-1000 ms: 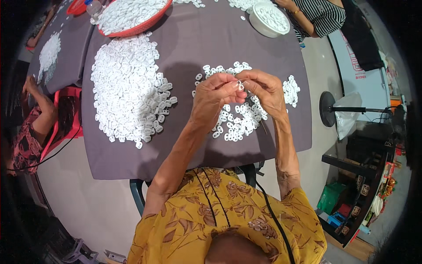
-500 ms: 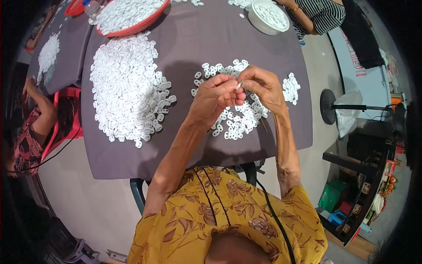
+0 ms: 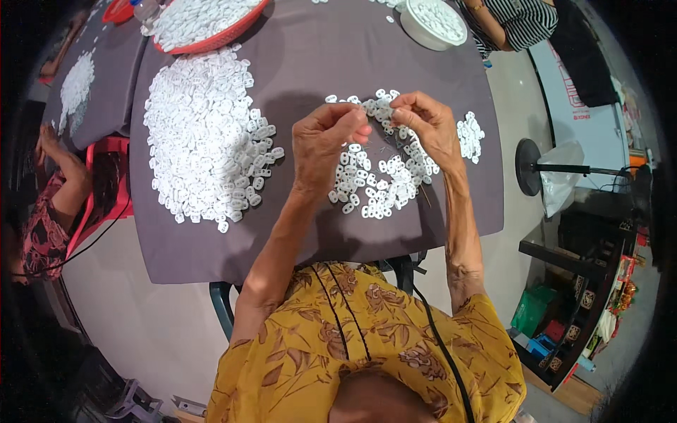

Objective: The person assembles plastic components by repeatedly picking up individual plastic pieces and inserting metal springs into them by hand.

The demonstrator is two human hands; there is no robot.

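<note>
Over the table, my left hand (image 3: pixel 324 144) is raised with its thumb and fingers pinched together. My right hand (image 3: pixel 431 134) pinches too, a short gap away; what either one holds is too small to make out. Beneath them lies a loose spread of small white two-holed plastic pieces (image 3: pixel 398 185), partly hidden by the hands. A thin brown stick-like thing (image 3: pixel 425 196) lies at its right edge, and fine dark bits show among the pieces. Left of my left hand is a large heap of similar white pieces (image 3: pixel 197 141).
A red basket (image 3: pixel 236 33) and a white tub (image 3: pixel 422 37), both full of white pieces, stand at the far side. A small cluster of pieces (image 3: pixel 470 137) lies right of my right hand. Other people sit at the left and far right; a black stand (image 3: pixel 529 167) is beyond the right edge.
My hands, which met at a small white piece, have drawn apart, the left moving left. Both stay above the spread of pieces.
</note>
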